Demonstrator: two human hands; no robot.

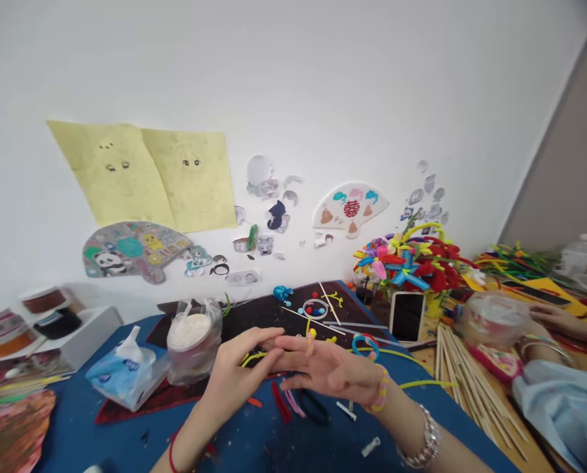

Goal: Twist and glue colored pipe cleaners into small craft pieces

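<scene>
Here, left hand [239,374] pinches yellow pipe cleaner [252,357], right hand [330,368] spread above blue table [101,440].

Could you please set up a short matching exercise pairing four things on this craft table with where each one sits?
Things:
1. tissue pack
2. phone
3. wooden sticks
4. yellow pipe cleaner

Places:
A. propped upright in front of the pipe-cleaner flowers
B. between the fingers of the left hand and right hand
C. on the blue mat, left of the bagged jar
D. lying in a bundle right of the mat

Pairs: 1-C, 2-A, 3-D, 4-B
</scene>
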